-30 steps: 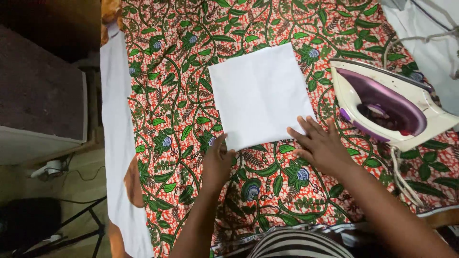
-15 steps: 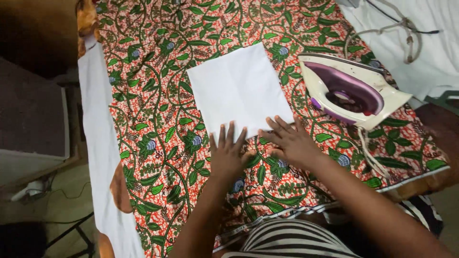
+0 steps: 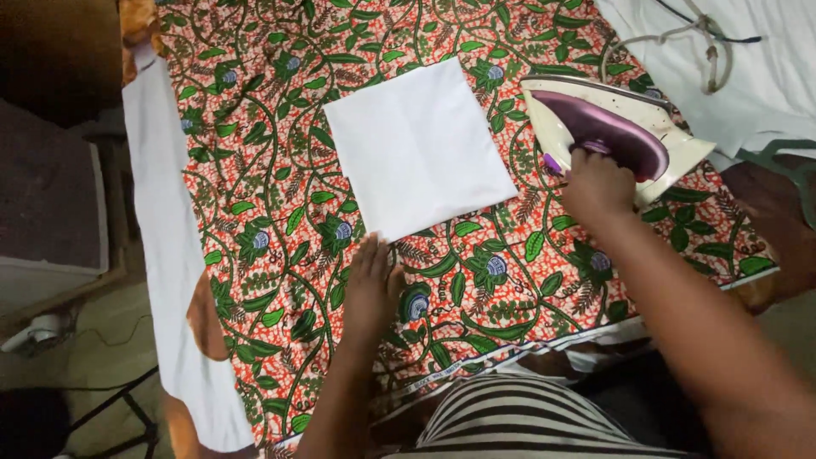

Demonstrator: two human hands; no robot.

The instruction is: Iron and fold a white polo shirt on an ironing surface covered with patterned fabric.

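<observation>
The desk [image 3: 255, 212] was covered by a patterned cloth of red, green and white, which filled most of the frame. A folded white fabric square [image 3: 418, 146] was laid flat at upper centre. The iron [image 3: 608, 132], white with a purple body, was stood just right of the square.

Since the frames a moment before, the right hand [image 3: 597, 185] had been moved off the cloth below the square and was closed around the rear of the iron. This was judged to mark the change from smoothing to pressing. The left hand [image 3: 371, 285] was laid open and flat, with fingertips at the square's lower corner.

The iron's handle was largely hidden by the right hand. A cord [image 3: 693, 42] at upper right was cut off by the frame edge.
</observation>
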